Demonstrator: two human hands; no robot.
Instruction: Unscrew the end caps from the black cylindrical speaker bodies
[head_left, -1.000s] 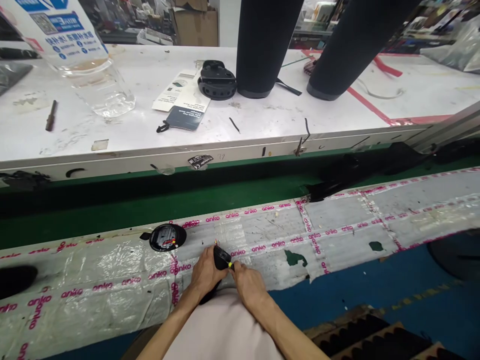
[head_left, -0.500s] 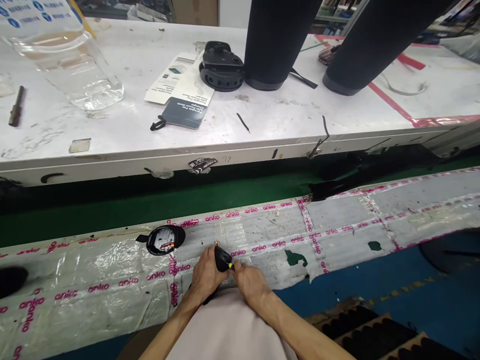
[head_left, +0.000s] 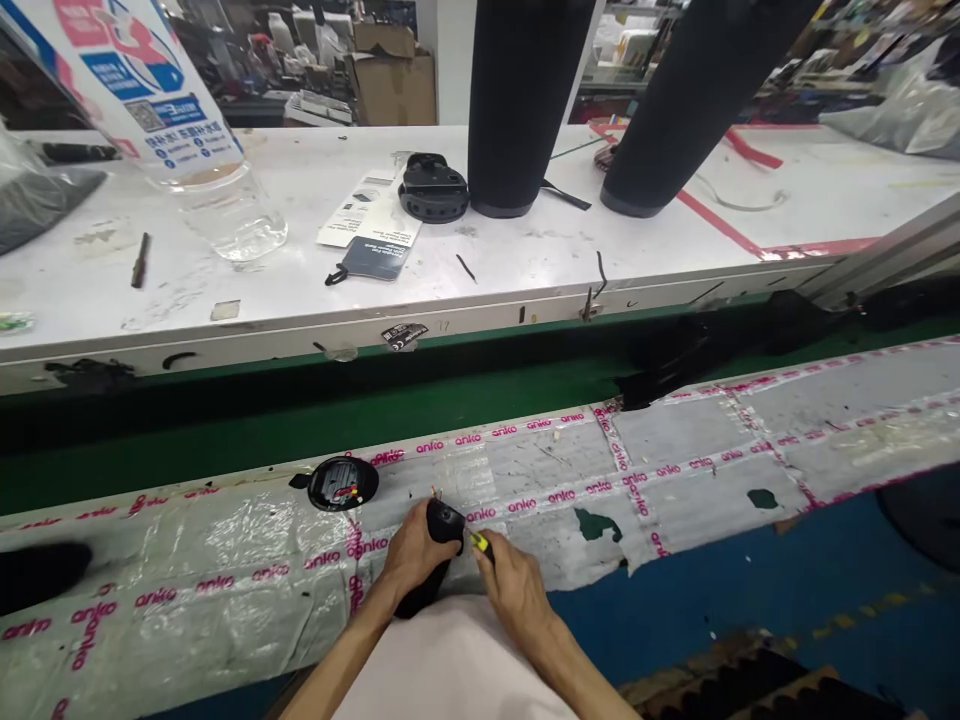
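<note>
My left hand is wrapped round a black elongated part with a rounded end, held close to my lap. Short coloured wires stick out near its far end. In my right hand is a small screwdriver with a yellow and black handle. Its tip points at the black part, and I cannot tell whether they touch. To the left, a round black housing lies open side up on the plastic-covered surface, with red and yellow wires inside.
Beyond a green gap stands a white bench. On it are a water bottle, printed cards, a black device and two tall black cylinders. A black object lies at the left edge.
The screwdriver and my right hand have drawn back slightly from the black part, which now shows more of its end. The head view has tilted up, showing more of the bench.
</note>
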